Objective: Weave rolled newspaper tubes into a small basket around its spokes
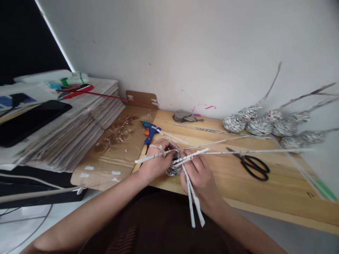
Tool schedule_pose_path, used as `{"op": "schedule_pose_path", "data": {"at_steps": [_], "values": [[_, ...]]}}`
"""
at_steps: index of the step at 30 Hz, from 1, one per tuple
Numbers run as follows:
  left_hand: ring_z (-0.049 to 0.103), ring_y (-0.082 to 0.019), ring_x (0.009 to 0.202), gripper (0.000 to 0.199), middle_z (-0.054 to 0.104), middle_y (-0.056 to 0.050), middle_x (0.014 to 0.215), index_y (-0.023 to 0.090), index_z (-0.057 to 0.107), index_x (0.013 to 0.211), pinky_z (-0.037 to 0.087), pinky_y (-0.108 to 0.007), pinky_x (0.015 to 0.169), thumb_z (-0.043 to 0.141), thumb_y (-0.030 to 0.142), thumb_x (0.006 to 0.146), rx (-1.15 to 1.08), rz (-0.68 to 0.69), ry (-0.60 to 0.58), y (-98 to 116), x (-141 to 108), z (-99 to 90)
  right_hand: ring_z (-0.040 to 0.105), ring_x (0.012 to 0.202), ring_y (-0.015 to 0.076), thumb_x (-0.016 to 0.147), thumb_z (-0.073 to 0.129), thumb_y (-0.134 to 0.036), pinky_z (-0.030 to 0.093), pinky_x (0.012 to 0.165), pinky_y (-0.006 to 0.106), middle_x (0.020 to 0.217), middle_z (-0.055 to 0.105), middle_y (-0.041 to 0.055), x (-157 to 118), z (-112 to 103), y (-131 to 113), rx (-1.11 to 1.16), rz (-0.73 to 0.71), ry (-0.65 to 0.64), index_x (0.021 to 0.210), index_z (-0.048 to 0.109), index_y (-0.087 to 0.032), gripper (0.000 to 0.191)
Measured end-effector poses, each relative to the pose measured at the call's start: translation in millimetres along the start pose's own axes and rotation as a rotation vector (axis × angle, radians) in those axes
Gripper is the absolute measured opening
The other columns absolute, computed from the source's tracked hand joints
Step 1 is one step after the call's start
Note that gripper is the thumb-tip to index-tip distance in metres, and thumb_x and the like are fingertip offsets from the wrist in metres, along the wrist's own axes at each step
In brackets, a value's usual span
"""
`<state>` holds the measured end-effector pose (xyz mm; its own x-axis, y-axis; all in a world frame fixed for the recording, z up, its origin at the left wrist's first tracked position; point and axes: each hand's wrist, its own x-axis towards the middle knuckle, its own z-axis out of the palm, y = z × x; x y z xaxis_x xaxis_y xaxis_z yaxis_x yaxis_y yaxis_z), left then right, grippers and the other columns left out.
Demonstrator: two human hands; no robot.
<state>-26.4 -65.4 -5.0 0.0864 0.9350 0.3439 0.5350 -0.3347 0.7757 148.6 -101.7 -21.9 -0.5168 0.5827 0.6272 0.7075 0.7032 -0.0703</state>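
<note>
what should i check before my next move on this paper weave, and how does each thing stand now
1. Grey-and-white woven paper piece steadied: ok, left hand and right hand both on it.
2. Two white rolled-paper strips hanging below the right hand, out of the weave: ok.
3. Long, thin white paper strip clear of the black-handled metal scissors: not ok, it crosses over their blades in this view.
4. Blue glue gun nozzle pointing away from the hands: ok.
5. Glue gun cool: cannot tell.
</note>
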Motion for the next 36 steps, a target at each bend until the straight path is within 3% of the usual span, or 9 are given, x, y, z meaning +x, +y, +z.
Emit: {"op": "schedule_pose_path", "data": {"at_steps": [7, 12, 15, 18, 21, 23, 29, 33, 36], "values": [[0.066, -0.017, 0.081, 0.012, 0.071, -0.005, 0.083, 0.016, 0.068, 0.083, 0.053, -0.031, 0.079, 0.059, 0.008, 0.079, -0.145, -0.098, -0.069, 7.3, 2.5, -3.7, 0.055, 0.126, 0.0326, 0.090, 0.050, -0.005, 0.049, 0.109, 0.051, 0.126, 0.065, 0.0210, -2.6, 3.0, 2.7, 0.025, 0.031, -0.009, 0.131, 0.058, -0.003, 0.041], [0.067, -0.017, 0.081, 0.010, 0.073, -0.006, 0.086, 0.015, 0.069, 0.086, 0.054, -0.030, 0.076, 0.061, 0.016, 0.080, -0.265, -0.247, -0.091, 7.6, 1.8, 1.2, 0.052, 0.131, 0.0329, 0.092, 0.046, -0.006, 0.048, 0.110, 0.053, 0.136, 0.060, 0.0212, -9.0, 8.6, 7.2, 0.013, 0.040, -0.055, 0.142, 0.049, -0.005, 0.050], [0.069, -0.018, 0.085, 0.015, 0.074, -0.007, 0.092, 0.015, 0.070, 0.093, 0.056, -0.031, 0.078, 0.062, 0.021, 0.082, -0.272, -0.243, -0.110, 7.6, 0.4, -0.9, 0.052, 0.132, 0.0326, 0.092, 0.046, -0.006, 0.048, 0.110, 0.052, 0.137, 0.059, 0.0220, -11.2, 10.7, 9.1, -0.016, 0.036, -0.044, 0.145, 0.045, -0.005, 0.053], [0.069, -0.021, 0.094, 0.030, 0.074, -0.010, 0.104, 0.014, 0.071, 0.106, 0.056, -0.035, 0.086, 0.068, 0.021, 0.077, -0.256, -0.194, -0.230, 10.9, 2.3, -15.3, 0.053, 0.131, 0.0327, 0.093, 0.048, -0.007, 0.050, 0.108, 0.051, 0.138, 0.059, 0.0218, -12.0, 9.1, 10.1, -0.020, 0.060, -0.032, 0.146, 0.045, -0.006, 0.053], [0.070, -0.022, 0.099, 0.044, 0.074, -0.010, 0.114, 0.018, 0.070, 0.117, 0.056, -0.035, 0.088, 0.070, 0.017, 0.073, -0.401, -0.232, -0.466, 12.8, 8.3, -34.7, 0.053, 0.132, 0.0317, 0.094, 0.048, -0.009, 0.051, 0.107, 0.051, 0.141, 0.057, 0.0187, -12.5, 7.3, 11.1, 0.028, 0.086, -0.034, 0.151, 0.038, -0.012, 0.058], [0.070, -0.023, 0.100, 0.043, 0.075, -0.009, 0.115, 0.020, 0.072, 0.113, 0.058, -0.035, 0.085, 0.068, 0.012, 0.071, -0.504, -0.225, -0.571, 10.2, 12.6, -43.6, 0.053, 0.132, 0.0304, 0.094, 0.047, -0.009, 0.050, 0.109, 0.050, 0.142, 0.057, 0.0158, -12.8, 8.1, 12.0, 0.059, 0.101, -0.038, 0.153, 0.036, -0.017, 0.060], [0.072, -0.021, 0.088, 0.039, 0.075, -0.012, 0.113, 0.021, 0.072, 0.118, 0.060, -0.031, 0.073, 0.066, 0.019, 0.079, -0.639, -0.374, -0.625, -6.5, 18.0, -46.8, 0.055, 0.131, 0.0281, 0.094, 0.046, -0.007, 0.049, 0.110, 0.049, 0.136, 0.062, 0.0128, -12.1, 13.1, 13.3, 0.073, 0.077, -0.037, 0.148, 0.043, -0.020, 0.055], [0.072, -0.019, 0.090, 0.034, 0.075, -0.011, 0.111, 0.020, 0.074, 0.113, 0.060, -0.031, 0.075, 0.071, 0.022, 0.079, -0.621, -0.394, -0.651, -9.5, 20.9, -48.9, 0.055, 0.131, 0.0266, 0.092, 0.043, -0.004, 0.050, 0.108, 0.047, 0.135, 0.063, 0.0127, -8.6, 8.9, 11.6, 0.109, 0.061, -0.035, 0.148, 0.043, -0.019, 0.058], [0.072, -0.016, 0.080, 0.028, 0.078, -0.007, 0.100, 0.023, 0.077, 0.106, 0.059, -0.028, 0.069, 0.073, 0.022, 0.079, -0.613, -0.393, -0.689, -9.1, 24.8, -53.2, 0.055, 0.131, 0.0259, 0.091, 0.042, -0.003, 0.051, 0.107, 0.047, 0.139, 0.060, 0.0130, -6.6, 5.3, 10.3, 0.160, 0.051, -0.057, 0.148, 0.043, -0.018, 0.060]]}}
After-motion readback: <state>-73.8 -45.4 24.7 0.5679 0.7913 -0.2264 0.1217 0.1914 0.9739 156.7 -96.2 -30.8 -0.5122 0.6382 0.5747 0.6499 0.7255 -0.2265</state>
